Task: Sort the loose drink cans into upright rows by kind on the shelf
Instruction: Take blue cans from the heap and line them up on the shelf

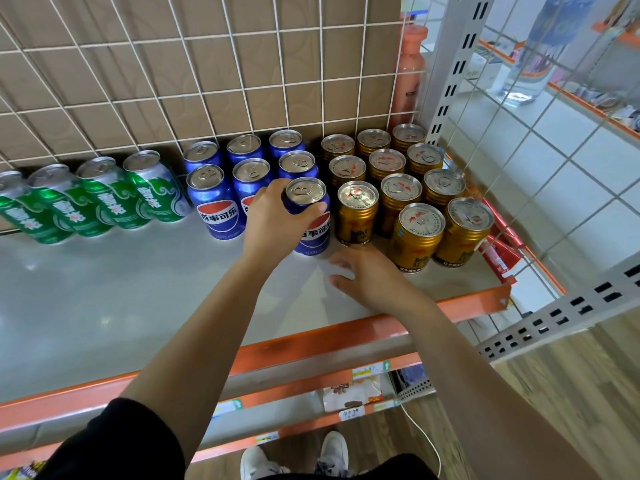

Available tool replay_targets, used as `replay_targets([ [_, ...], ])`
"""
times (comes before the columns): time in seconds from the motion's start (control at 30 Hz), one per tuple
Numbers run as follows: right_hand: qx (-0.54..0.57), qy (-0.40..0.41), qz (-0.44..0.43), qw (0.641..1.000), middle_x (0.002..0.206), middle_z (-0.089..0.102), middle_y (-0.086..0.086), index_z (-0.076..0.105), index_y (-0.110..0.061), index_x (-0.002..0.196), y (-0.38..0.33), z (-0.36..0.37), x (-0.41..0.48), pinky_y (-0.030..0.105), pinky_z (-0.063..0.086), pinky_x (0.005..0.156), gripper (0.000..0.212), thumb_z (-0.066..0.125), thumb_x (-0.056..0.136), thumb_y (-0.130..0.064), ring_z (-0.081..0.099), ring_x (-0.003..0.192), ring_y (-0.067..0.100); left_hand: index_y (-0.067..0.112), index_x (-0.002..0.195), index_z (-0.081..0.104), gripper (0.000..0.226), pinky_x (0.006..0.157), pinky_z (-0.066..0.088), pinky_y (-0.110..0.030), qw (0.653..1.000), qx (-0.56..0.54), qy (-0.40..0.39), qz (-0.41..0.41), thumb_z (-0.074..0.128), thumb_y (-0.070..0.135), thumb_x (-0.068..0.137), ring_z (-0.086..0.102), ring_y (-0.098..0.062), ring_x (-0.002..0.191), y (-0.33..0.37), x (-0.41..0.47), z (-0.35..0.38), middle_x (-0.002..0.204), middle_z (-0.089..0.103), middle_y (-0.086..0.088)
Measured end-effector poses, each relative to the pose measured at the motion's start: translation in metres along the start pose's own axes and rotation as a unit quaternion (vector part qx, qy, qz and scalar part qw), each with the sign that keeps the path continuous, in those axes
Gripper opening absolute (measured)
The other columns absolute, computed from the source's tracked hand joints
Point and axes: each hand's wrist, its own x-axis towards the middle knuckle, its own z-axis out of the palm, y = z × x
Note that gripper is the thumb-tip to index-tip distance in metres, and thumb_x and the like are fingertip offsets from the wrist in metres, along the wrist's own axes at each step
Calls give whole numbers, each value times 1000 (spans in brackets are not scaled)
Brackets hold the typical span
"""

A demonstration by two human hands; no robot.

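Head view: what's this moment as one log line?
left hand: grips upright blue metal cola can; right hand: open, at grey shelf; gold metal cans: upright rows

Pink bottle [410,74] beside a slotted white upright [454,64], white wire grid [239,88] over brown panel [173,64], white shoes [334,448], white cable [426,435]

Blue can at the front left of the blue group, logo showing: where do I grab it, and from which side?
Wrap the upper wall of the blue can from the front left. It stands upright with bare shelf on those sides, while blue neighbours crowd it behind and on its right. The left hand grips the front-right can.
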Motion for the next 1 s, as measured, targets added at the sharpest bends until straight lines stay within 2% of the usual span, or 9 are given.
replay_targets([
  [0.1, -2, -2, 8, 1000, 122, 60, -1, 56, -19, 124, -1, 1, 0, 33, 46, 91, 36, 59, 90, -31, 51, 113, 17, 16, 132, 47, 65, 82, 42, -24, 1000, 5, -19, -6, 71, 42, 78, 52, -18, 115, -1, 0, -1, 129, 56, -2],
  [0.23, -8, 5, 12, 1000, 124, 58, -1, 58, -18, 123, -6, 7, 0, 32, 45, 91, 37, 60, 89, -33, 50, 115, 19, 16, 140, 37, 77, 94, 45, -32, 999, 10, -47, -26, 73, 42, 77, 48, -21, 125, -6, -7, -1, 140, 48, -3],
  [0.37, -28, -4, 4, 1000, 118, 60, 3, 59, -15, 120, -17, 15, -4, 32, 44, 86, 35, 59, 89, -31, 52, 110, 25, 17, 141, 37, 71, 96, 42, -32, 998, 35, -44, -22, 71, 36, 81, 47, -22, 125, -17, -29, -13, 141, 46, -5],
  [0.43, -50, -12, 8, 999, 122, 58, 4, 57, -17, 123, -25, 19, -7, 33, 42, 89, 35, 55, 91, -29, 49, 113, 25, 16, 139, 40, 66, 94, 38, -30, 995, 87, -36, 10, 69, 34, 83, 46, -24, 124, -28, -47, -26, 139, 47, -8],
  [0.5, -57, -21, 12, 998, 130, 52, 2, 51, -20, 129, -36, 24, -11, 34, 38, 96, 39, 53, 91, -30, 44, 119, 24, 15, 138, 43, 62, 99, 36, -34, 989, 138, -33, 28, 67, 35, 85, 44, -28, 126, -44, -65, -42, 139, 46, -9],
  [0.6, -68, -30, -2, 997, 138, 46, 2, 45, -19, 134, -59, 35, -14, 33, 34, 104, 46, 54, 91, -29, 39, 126, 22, 18, 141, 40, 62, 107, 32, -40, 980, 194, -41, -4, 62, 40, 87, 37, -29, 132, -74, -86, -73, 145, 40, -8],
  [0.7, -86, -34, -20, 996, 138, 45, 3, 44, -18, 134, -92, 52, -15, 33, 33, 105, 46, 55, 91, -31, 40, 126, 23, 19, 144, 35, 65, 109, 28, -41, 975, 214, -37, -49, 59, 42, 88, 31, -31, 136, -101, -109, -110, 149, 34, -8],
  [0.8, -104, -46, -57, 992, 138, 46, 6, 43, -17, 135, -132, 74, -16, 35, 33, 105, 47, 52, 91, -32, 41, 125, 27, 15, 145, 31, 69, 109, 28, -40, 974, 206, -16, -96, 61, 40, 88, 35, -34, 133, -129, -140, -151, 148, 35, -10],
  [1.0, -99, -67, -160, 980, 131, 50, 10, 47, -14, 133, -228, 134, -34, 34, 33, 102, 50, 60, 88, -29, 44, 120, 30, 8, 139, 41, 67, 102, 37, -49, 951, 256, 53, -167, 66, 37, 84, 45, -39, 124, -202, -236, -240, 139, 45, -16],
])
